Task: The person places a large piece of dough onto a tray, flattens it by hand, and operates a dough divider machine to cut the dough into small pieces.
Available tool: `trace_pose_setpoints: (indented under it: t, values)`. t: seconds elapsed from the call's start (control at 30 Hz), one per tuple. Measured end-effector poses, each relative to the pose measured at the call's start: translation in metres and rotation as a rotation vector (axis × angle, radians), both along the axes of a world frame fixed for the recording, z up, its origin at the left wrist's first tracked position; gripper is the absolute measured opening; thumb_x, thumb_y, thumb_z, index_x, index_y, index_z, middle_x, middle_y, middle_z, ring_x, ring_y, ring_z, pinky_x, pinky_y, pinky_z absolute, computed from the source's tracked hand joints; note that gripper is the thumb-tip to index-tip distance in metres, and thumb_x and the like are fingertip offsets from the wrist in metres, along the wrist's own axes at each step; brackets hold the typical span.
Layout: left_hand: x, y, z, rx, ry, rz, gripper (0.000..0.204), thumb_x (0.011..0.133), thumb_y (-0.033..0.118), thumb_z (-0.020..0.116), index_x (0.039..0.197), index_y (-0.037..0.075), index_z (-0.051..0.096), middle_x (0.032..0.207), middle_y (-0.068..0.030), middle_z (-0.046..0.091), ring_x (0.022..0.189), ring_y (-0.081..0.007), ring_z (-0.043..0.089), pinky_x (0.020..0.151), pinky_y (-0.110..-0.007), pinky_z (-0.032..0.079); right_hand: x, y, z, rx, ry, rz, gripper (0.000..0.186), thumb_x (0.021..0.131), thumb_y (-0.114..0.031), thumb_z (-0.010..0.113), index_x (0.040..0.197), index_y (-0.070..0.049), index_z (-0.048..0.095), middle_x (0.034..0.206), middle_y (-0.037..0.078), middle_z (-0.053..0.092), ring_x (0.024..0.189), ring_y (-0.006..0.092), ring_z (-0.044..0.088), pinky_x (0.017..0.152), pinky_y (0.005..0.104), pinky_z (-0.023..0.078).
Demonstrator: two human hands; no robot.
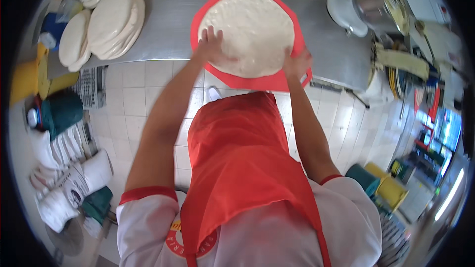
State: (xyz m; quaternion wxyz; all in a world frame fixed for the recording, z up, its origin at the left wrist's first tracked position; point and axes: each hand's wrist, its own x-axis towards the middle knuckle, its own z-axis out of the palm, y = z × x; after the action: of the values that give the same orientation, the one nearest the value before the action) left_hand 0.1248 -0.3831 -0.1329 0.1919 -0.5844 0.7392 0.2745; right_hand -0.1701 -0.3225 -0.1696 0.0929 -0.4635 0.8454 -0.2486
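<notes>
A flat round of pale dough (247,27) lies on a red board (269,85), which sits on the steel table and juts over its near edge. My left hand (213,49) rests on the dough's left side, open, fingers spread. At the right edge of the dough, my right hand (297,64) is slightly blurred. Its thumb side touches the dough rim, and the other fingers are held apart over the board. Neither hand appears to hold anything.
Stacked dough rounds (114,22) stand at the left of the steel table (166,20), with more along its far side. A mixer with a metal bowl (371,0) is at the far right. White sacks (79,183) lie to the left; green and yellow bins (388,188) are at right.
</notes>
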Motion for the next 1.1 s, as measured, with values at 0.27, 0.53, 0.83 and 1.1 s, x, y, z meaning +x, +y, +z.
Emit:
trace_pose_setpoints:
  t: [0.27,0.53,0.83,1.1]
  values:
    - [-0.006,0.101,0.000,-0.098,0.143,-0.505,0.112,0.072,0.075,0.065,0.156,0.014,0.022,0.162,-0.0189,0.011,0.149,-0.0424,0.008,0.119,-0.058,0.013,-0.096,0.089,-0.054,-0.275,-1.596,-0.626,0.035,0.092,-0.043,0.067,0.094,-0.009,0.059,0.077,0.000,0.055,0.063,0.0129,0.050,0.059,0.0307,0.043]
    - [-0.066,0.079,0.026,0.004,0.114,-0.638,0.118,0.072,0.076,0.063,0.153,0.001,0.022,0.162,-0.0170,0.016,0.149,-0.0372,0.014,0.119,-0.052,0.019,-0.095,0.050,-0.062,-0.111,-1.195,-0.602,0.033,0.097,-0.038,0.062,0.080,-0.010,0.059,0.067,-0.001,0.049,0.053,0.0126,0.043,0.050,0.0308,0.039]
    - [-0.122,0.027,-0.018,0.023,0.173,-0.900,0.113,0.078,0.073,0.059,0.153,0.000,0.018,0.161,-0.0192,0.017,0.148,-0.0382,0.016,0.120,-0.048,0.019,-0.070,0.061,-0.058,0.062,-1.135,-0.616,0.044,0.095,-0.047,0.061,0.073,-0.008,0.059,0.063,0.003,0.053,0.053,0.0164,0.050,0.047,0.0350,0.041]
    - [-0.181,-0.033,0.010,0.475,0.096,-0.709,0.113,0.073,0.078,0.060,0.153,0.007,0.024,0.162,-0.0132,0.018,0.149,-0.0329,0.018,0.119,-0.048,0.022,-0.066,0.070,-0.078,0.278,-0.762,-0.478,0.061,0.094,-0.053,0.056,0.089,0.006,0.070,0.085,0.020,0.069,0.078,0.0302,0.067,0.069,0.0427,0.050]
